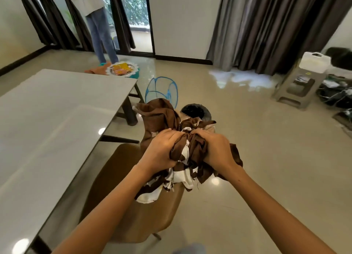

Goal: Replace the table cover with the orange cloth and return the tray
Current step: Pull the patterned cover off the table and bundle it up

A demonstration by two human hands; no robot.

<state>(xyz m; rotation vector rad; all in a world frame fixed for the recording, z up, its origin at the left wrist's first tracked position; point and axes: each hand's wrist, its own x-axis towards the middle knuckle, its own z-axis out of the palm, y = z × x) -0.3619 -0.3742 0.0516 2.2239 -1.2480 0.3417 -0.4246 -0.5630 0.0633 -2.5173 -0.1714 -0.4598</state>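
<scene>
Cover [167, 120], the brown and white one, is off the table [57, 120] and bunched into a crumpled wad held in the air above a brown chair [122, 177]. Left hand [162, 149] grips the wad from its left side, fingers curled into the folds; right hand [215, 147] grips it from the right, fingers likewise curled and buried in the fabric. The two hands sit just beside each other, with loose ends of the cover hanging below them over the chair seat. Beyond the wad stand a blue mesh hamper [162, 90] and a dark bin [196, 111] on the floor. The table, bare and glossy, lies to the left. Past its far end the tray [122, 69] with yellow packets rests on something teal, with the orange cloth [97, 69] just beside it. Another person's legs [102, 34] stand behind these, near the glass door.
</scene>
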